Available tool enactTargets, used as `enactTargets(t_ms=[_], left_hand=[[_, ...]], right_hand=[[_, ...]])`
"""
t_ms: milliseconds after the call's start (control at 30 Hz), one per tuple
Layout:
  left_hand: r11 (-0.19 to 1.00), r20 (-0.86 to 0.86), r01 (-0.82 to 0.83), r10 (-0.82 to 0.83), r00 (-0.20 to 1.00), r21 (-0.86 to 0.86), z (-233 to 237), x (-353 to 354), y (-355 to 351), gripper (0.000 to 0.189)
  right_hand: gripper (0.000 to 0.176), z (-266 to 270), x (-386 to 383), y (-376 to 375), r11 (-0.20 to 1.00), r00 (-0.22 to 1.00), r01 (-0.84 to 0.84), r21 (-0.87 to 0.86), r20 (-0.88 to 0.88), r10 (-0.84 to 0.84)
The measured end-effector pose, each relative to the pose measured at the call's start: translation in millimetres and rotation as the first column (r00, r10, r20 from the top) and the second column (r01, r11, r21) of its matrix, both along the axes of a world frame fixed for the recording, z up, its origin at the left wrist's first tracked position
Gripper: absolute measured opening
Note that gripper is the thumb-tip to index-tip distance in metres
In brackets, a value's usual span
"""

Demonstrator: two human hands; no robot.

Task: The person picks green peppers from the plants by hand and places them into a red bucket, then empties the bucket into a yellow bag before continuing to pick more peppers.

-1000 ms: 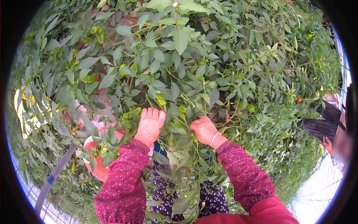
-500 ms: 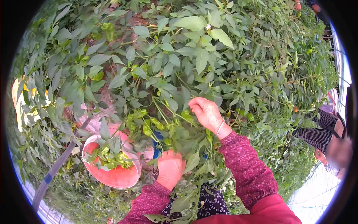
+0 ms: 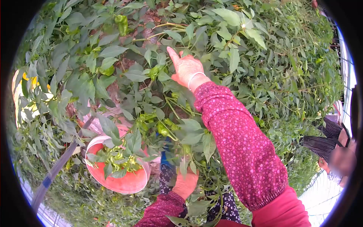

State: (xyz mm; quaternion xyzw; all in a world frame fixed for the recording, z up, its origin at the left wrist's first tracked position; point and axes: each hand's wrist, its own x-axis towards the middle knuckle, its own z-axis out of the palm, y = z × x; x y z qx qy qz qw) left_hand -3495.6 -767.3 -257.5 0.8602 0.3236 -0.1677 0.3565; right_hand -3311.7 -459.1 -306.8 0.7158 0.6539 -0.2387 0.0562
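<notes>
My right hand (image 3: 188,70) is stretched forward over the pepper plants, its index finger pointing out and nothing visible in it. Just left of it, a green pepper (image 3: 154,72) hangs among leaves. Low in front of my legs, my left hand (image 3: 185,184) is beside drooping pepper leaves, which cover its fingers. Between the hands, several light green peppers (image 3: 163,129) hang in a cluster on the stems. To the left, a bucket (image 3: 127,184), white outside and reddish inside, holds picked green peppers (image 3: 123,160) and some leaves.
A grey pole (image 3: 59,163) with a blue band slants past the bucket. Another green pepper (image 3: 121,24) hangs farther up. Dense foliage surrounds me. At the right edge is another person (image 3: 332,145) in dark striped clothing.
My right hand has moved forward and left, its index finger now extended. My left hand has shifted down and slightly right, behind leaves. The view has shifted a little.
</notes>
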Motion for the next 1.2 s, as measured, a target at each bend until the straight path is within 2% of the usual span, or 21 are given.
enactTargets(t_ms=[33,67,100,133,233,267,367,400,500,567,600,733,800,900,933,1033,1067,1133,1200], left_hand=[[0.999,0.039,-0.029,0.030,0.999,-0.044,-3,-3,0,0.019],[0.995,0.079,-0.054,0.061,0.995,-0.085,-10,-8,2,0.020],[0.989,0.120,-0.077,0.091,0.989,-0.123,-16,-12,4,0.021],[0.966,0.041,-0.165,0.176,0.983,-0.199,-17,-16,3,0.021],[0.830,0.130,-0.351,0.443,0.887,-0.434,10,-16,46,0.022],[0.933,0.227,-0.245,0.306,0.924,-0.262,19,-13,66,0.017],[0.846,0.122,-0.308,0.395,0.911,-0.436,48,-5,117,0.027],[0.806,0.287,-0.370,0.531,0.797,-0.461,42,-6,124,0.027],[0.568,0.159,-0.456,0.728,0.667,-0.686,53,-2,163,0.024],[0.427,0.153,-0.479,0.846,0.510,-0.767,42,-2,176,0.021],[0.469,0.183,-0.507,0.838,0.514,-0.723,38,-2,185,0.020],[0.681,0.280,-0.631,0.730,0.623,-0.373,3,-9,200,0.022],[0.740,0.343,-0.643,0.666,0.662,-0.196,-18,-9,205,0.025],[0.759,0.328,-0.648,0.628,0.706,-0.059,-49,-5,208,0.030],[0.797,0.290,-0.601,0.564,0.773,0.052,-54,-6,206,0.031],[0.867,0.157,-0.480,0.460,0.874,0.135,-67,-8,201,0.033],[0.878,0.095,-0.472,0.464,0.881,0.085,-68,-12,202,0.036],[0.846,0.108,-0.532,0.526,0.844,0.042,-67,-20,204,0.036],[0.804,0.082,-0.594,0.595,0.800,-0.035,-62,-35,212,0.034]], right_hand=[[0.074,4,2,0,0.993,1.000,0.018,-0.117,0.020,-0.016],[0.068,-5,6,-6,0.997,0.998,0.003,-0.081,0.061,0.002],[0.056,-11,12,-9,0.979,0.996,-0.035,-0.203,0.072,0.051],[0.053,-14,15,-17,0.986,0.999,-0.014,-0.168,0.048,0.022],[0.049,-22,20,-42,0.989,0.999,0.032,-0.146,-0.002,-0.032],[0.048,-25,23,-49,0.987,0.999,0.044,-0.153,-0.014,-0.047],[0.045,-31,42,-70,0.998,0.995,-0.039,0.054,-0.095,0.044],[0.043,-33,50,-75,0.992,0.991,-0.077,0.103,-0.104,0.087],[0.043,-21,62,-84,0.994,0.987,-0.099,0.039,-0.122,0.103],[0.042,-19,63,-90,0.990,0.983,-0.133,0.045,-0.118,0.138],[0.042,-16,63,-91,0.990,0.982,-0.140,0.030,-0.120,0.143],[0.037,-6,66,-95,0.987,0.981,-0.158,0.016,-0.113,0.159],[0.034,-2,66,-98,0.988,0.981,-0.152,-0.001,-0.120,0.151],[0.034,-3,64,-105,0.989,0.984,-0.145,-0.018,-0.111,0.142],[0.034,-4,64,-106,0.990,0.985,-0.135,-0.033,-0.114,0.131],[0.035,-6,68,-103,0.992,0.987,-0.119,-0.051,-0.119,0.112],[0.037,-5,68,-102,0.992,0.987,-0.117,-0.040,-0.114,0.112],[0.039,-9,68,-98,0.995,0.980,-0.105,-0.006,-0.168,0.102],[0.040,-18,64,-98,0.997,0.981,-0.037,-0.060,-0.192,0.025]])
